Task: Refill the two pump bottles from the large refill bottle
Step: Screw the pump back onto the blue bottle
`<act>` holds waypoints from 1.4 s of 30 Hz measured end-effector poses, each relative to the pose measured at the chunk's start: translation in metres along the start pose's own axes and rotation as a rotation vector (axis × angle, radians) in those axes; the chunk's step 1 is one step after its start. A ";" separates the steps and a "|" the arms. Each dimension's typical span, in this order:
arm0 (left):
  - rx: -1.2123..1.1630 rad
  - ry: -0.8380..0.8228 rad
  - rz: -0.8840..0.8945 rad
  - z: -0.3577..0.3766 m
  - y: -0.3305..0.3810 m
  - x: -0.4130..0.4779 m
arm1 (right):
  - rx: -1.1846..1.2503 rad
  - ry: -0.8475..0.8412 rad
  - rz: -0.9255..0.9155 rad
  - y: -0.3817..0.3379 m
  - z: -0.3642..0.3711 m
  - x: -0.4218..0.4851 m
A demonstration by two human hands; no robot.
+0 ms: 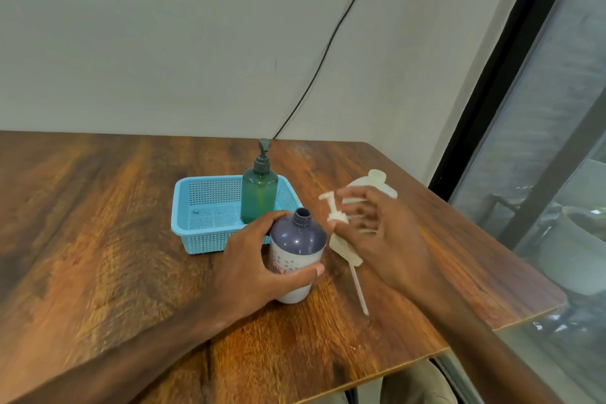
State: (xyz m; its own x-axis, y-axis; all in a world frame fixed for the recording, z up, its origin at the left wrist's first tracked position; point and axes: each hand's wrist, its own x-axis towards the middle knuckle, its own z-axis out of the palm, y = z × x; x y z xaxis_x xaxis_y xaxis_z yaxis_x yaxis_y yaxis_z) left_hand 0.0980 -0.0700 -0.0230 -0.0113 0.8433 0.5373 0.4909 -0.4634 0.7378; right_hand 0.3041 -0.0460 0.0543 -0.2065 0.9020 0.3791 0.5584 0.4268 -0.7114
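A purple-and-white bottle stands upright on the wooden table with its neck uncovered; my left hand is wrapped around its body. My right hand holds the white pump head just right of that bottle, its dip tube slanting down to the tabletop. A green pump bottle with a grey pump stands in the blue basket. The pale refill bottle, capped, stands behind my right hand and is mostly hidden by it.
The table's right edge runs diagonally close to my right forearm, with a window beyond it. A black cable hangs down the wall behind the basket. The basket's left half holds nothing.
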 end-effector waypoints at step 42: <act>-0.071 0.005 0.026 0.002 0.001 0.001 | 0.152 -0.117 -0.129 -0.021 0.031 -0.004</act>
State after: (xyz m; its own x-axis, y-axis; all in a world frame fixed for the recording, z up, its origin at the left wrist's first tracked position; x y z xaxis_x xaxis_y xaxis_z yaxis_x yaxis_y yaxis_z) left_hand 0.1002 -0.0691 -0.0227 -0.0042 0.8295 0.5585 0.4282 -0.5032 0.7506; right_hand 0.2684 -0.0569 0.0496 -0.3644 0.8372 0.4078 0.3956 0.5356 -0.7461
